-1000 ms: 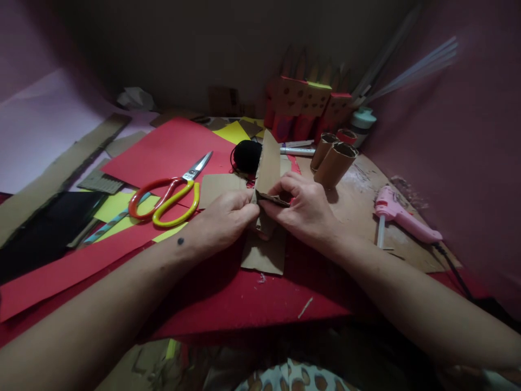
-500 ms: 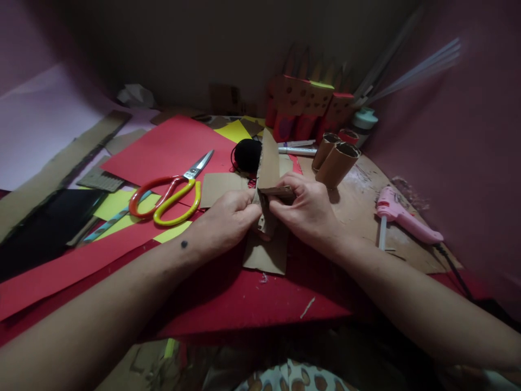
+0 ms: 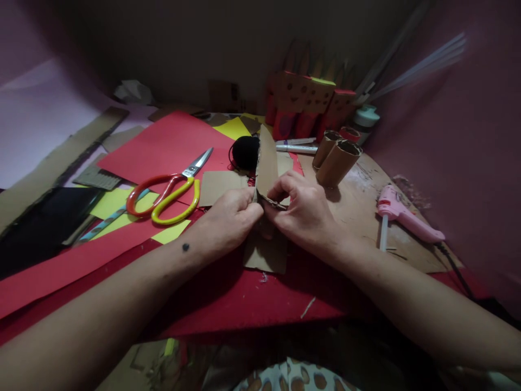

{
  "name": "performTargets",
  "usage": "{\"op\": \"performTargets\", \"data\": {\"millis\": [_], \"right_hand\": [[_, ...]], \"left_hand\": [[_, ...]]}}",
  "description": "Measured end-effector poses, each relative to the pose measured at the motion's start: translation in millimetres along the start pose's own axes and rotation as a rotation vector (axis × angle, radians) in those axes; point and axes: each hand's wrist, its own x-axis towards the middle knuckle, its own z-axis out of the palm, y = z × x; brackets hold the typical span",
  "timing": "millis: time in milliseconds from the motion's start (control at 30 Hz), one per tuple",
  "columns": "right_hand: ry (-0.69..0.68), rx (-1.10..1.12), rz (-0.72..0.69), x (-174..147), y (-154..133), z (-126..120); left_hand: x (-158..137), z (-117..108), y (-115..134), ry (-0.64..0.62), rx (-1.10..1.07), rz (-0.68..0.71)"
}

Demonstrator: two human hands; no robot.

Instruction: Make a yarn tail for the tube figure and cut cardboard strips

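Observation:
A bent piece of brown cardboard (image 3: 267,160) stands between my two hands above the red table. My left hand (image 3: 236,212) is closed on its left edge, thumb pressed against the fingers. With thumb and fingers, my right hand (image 3: 303,203) pinches the near part of the same cardboard. Below both hands lies a flat cardboard rectangle (image 3: 265,255), and another cardboard square (image 3: 223,187) rests just left of the held piece. Behind them sits a ball of black yarn (image 3: 245,152). The lower part of the held cardboard is hidden by my fingers.
Scissors (image 3: 179,187) with red and yellow handles lie open at left on red paper (image 3: 163,144). Cardboard tubes (image 3: 338,163) stand at right, near a pink glue gun (image 3: 407,212). Decorated figures (image 3: 301,103) and markers (image 3: 296,147) are at the back.
The part of the cardboard under my right fingers has folded downward and toward me. My right fingers have shifted with it, while my left hand keeps its grip in nearly the same place.

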Motion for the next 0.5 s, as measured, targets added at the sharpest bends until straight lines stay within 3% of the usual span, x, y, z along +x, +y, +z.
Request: {"op": "performTargets", "data": {"millis": [267, 400, 500], "right_hand": [[0.042, -0.096, -0.036, 0.8, -2.7, 4.9], [0.059, -0.063, 0.030, 6.4, 1.7, -0.4], [-0.009, 0.064, 0.119, 9.1, 4.5, -6.7]], "left_hand": [[1.8, -1.0, -4.9, -0.023, -0.041, 0.005], [2.5, -0.4, -6.1, -0.067, -0.125, -0.005], [2.5, 0.5, -5.7, -0.078, -0.201, -0.009]]}}
